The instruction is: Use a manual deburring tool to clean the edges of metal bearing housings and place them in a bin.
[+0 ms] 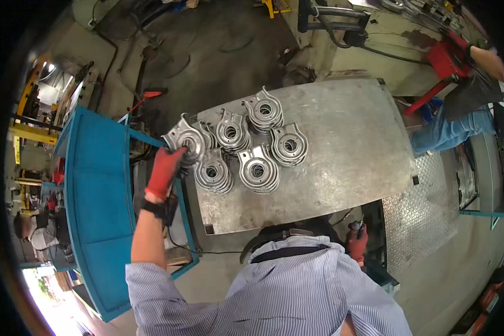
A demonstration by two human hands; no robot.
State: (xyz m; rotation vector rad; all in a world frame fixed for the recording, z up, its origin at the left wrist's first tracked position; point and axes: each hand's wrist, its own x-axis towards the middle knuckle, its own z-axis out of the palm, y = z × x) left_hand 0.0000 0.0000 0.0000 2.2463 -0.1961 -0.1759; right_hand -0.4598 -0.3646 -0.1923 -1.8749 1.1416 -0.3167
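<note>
My left hand (165, 171), in a red glove, is closed on a shiny stamped metal bracket (183, 136) with a ring-shaped body and a flared end, at the left edge of the metal table. Whether it grips one bracket or several nested together is hard to see. Close beside it are stacks of like brackets: a front-left stack (213, 172), a front-middle stack (259, 171), a right stack (290, 145) and others behind. My right hand (357, 246), also red-gloved, hangs low beyond the table's near edge. Its fingers curl around something dark and small that I cannot make out.
The metal table (353, 151) spans the middle. A blue metal cabinet (98, 207) stands close at left. A person in jeans (451, 131) is at the far right, by a red box-like object (448, 60). Tread plate (425, 207) lies right of the table.
</note>
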